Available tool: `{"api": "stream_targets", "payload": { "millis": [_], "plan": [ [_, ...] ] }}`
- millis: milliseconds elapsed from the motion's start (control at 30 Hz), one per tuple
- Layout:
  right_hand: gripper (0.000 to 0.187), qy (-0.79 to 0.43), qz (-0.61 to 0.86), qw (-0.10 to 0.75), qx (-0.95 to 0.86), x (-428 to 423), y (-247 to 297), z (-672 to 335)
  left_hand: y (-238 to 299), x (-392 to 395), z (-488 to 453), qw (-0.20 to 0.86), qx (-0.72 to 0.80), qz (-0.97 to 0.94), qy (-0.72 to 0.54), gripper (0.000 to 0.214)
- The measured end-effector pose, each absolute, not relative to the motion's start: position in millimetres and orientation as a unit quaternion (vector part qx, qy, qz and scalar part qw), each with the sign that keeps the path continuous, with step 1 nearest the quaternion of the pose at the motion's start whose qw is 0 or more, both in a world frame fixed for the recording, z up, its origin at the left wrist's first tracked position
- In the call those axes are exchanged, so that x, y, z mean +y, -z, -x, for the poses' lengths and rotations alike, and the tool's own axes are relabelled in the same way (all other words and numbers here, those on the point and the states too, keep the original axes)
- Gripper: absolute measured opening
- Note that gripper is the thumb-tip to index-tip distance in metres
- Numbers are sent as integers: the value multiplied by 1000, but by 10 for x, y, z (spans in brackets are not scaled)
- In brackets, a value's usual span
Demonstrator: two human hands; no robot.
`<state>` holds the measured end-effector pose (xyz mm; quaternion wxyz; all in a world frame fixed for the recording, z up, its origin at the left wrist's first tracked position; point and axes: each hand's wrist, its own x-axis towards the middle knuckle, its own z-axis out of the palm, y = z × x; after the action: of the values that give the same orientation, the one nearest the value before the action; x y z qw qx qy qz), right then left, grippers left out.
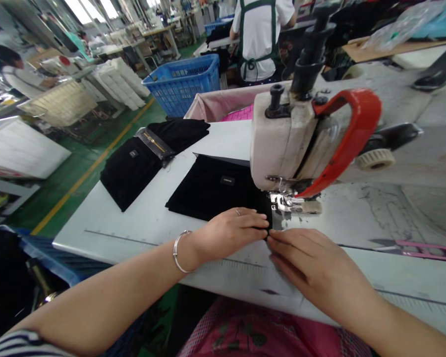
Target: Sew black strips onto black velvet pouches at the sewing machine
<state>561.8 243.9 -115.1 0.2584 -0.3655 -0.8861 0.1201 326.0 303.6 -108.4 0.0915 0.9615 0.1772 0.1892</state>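
Observation:
A folded black cloth piece [211, 191] with a small dark label [228, 181] lies on the white sewing table, its right edge beside the metal presser foot [282, 202]. My left hand [234, 230] rests flat on the near right part of this cloth, fingers stretched toward the foot. At the cloth's near right corner, my right hand [315, 263] has its thumb and fingertips pressed together on the edge. The fingertips of both hands almost meet there. The sewing machine head [273, 139], with a red curved guard [367, 114], stands just beyond my hands.
Another black cloth stack [130, 171] with a zippered strip [156, 143] lies at the table's far left. Pink-handled scissors [427, 249] lie on the right. Behind the table are a blue basket [186, 82] and a person in a green apron [258, 37].

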Motion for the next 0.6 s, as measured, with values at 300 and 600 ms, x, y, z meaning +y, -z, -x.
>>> {"api": "stream_targets", "payload": {
  "millis": [300,600],
  "plan": [
    [31,-68,369,237,-896,2707,1215,-5631,1133,3363,-3295,67,205,-963,-165,22],
    [37,-58,388,233,-890,2767,1309,-5635,1179,3601,-3362,79,281,-936,-197,22]
  ]
}}
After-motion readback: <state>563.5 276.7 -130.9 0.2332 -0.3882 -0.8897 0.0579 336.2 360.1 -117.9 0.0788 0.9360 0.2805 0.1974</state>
